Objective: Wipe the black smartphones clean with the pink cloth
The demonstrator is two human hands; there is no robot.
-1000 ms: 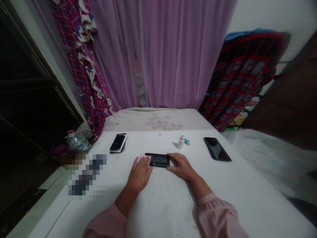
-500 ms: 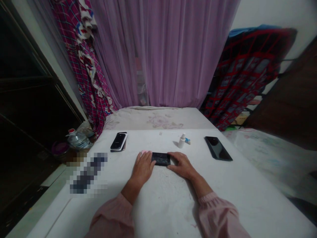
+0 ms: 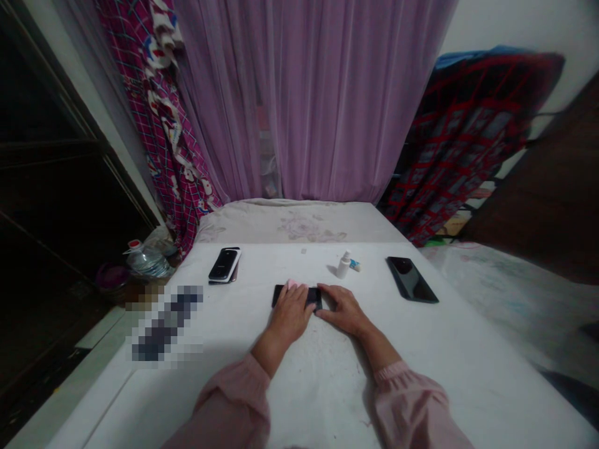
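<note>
A black smartphone lies flat and sideways on the white table in front of me. My left hand presses down on its screen, with a pink cloth showing beyond the fingers. Most of that cloth is hidden under the hand. At the phone's right end, my right hand grips the edge between thumb and fingers. Beyond the right hand stands a small white spray bottle, and a little blue and white item lies beside it.
To the left, phones are stacked with a black-screened one on top. A dark tablet lies on the right. Near the left edge, something is pixelated. Purple curtains hang behind; a water jug stands low at left.
My left hand has slid right across the phone with the pink cloth, from its left end to over the middle and right. The right hand has stayed at the right end.
</note>
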